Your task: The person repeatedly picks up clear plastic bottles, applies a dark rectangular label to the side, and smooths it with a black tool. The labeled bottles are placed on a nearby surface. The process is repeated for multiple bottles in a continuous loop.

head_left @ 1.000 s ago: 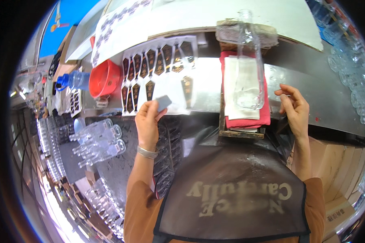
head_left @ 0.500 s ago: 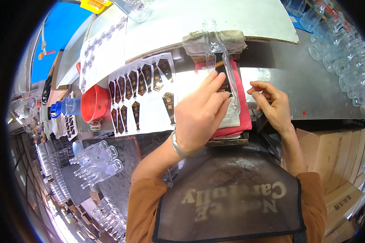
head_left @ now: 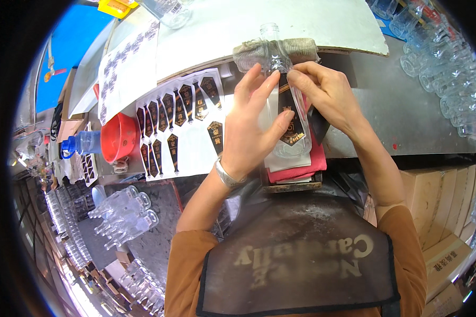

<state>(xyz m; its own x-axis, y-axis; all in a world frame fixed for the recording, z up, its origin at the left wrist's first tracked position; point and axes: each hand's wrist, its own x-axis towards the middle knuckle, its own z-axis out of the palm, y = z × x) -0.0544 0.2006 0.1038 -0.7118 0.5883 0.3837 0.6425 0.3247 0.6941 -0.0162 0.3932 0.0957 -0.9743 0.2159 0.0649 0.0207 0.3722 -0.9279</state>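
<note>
Your right hand (head_left: 328, 94) has moved in to the upper end of the label (head_left: 286, 104); whether it pinches, I cannot tell; your left hand (head_left: 250, 126) is unclenched, thumb over the label; the bottle (head_left: 277, 62) lies over red cloth (head_left: 292, 174); label-placing seems underway, calling for even smoothing.

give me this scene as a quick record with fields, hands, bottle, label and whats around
left hand: left hand, fingers spread, thumb on the label
right hand: right hand, fingertips at the label's upper end
bottle: clear bottle, lying, neck pointing away from the person
label: black, over the bottle; fully stuck or not, cannot tell
under neck: rolled cloth
to the left: label sheet, red bowl
to the right: cardboard boxes
</note>
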